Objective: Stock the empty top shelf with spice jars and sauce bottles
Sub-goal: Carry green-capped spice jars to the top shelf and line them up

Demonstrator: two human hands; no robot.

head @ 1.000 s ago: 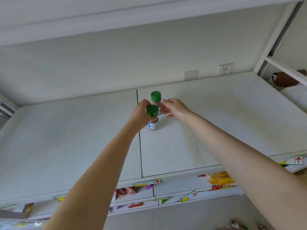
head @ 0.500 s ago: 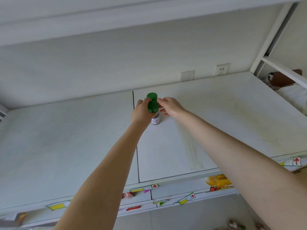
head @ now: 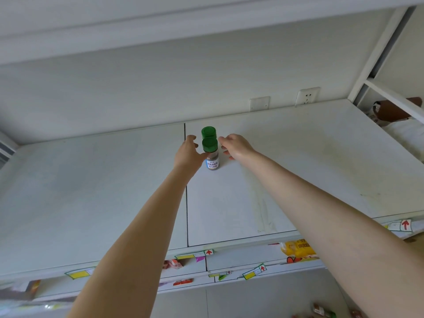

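On the top shelf (head: pixel 298 171), by the seam (head: pixel 186 203), the left hand (head: pixel 188 153) is held loosely spread, thumb touching the near spice jar (head: pixel 212 160), the far spice jar (head: pixel 208 132) just behind. The right hand (head: pixel 236 146) is spread wide, just clear. Placement is judged done; more stock must be fetched.

Two green-capped spice jars stand on a white top shelf (head: pixel 298 168).

The shelf is made of two flat panels that meet at a dark seam (head: pixel 186 191). Both jars stand upright on the right panel, just beside that seam and toward the back wall. The front jar (head: pixel 212 160) shows brown contents and a blue-and-white label. The rear jar (head: pixel 208 132) is right behind it, with only its cap visible. Faint scuff marks (head: pixel 263 214) streak the right panel, and paper tags (head: pixel 208 252) with red arrows line the front edge.
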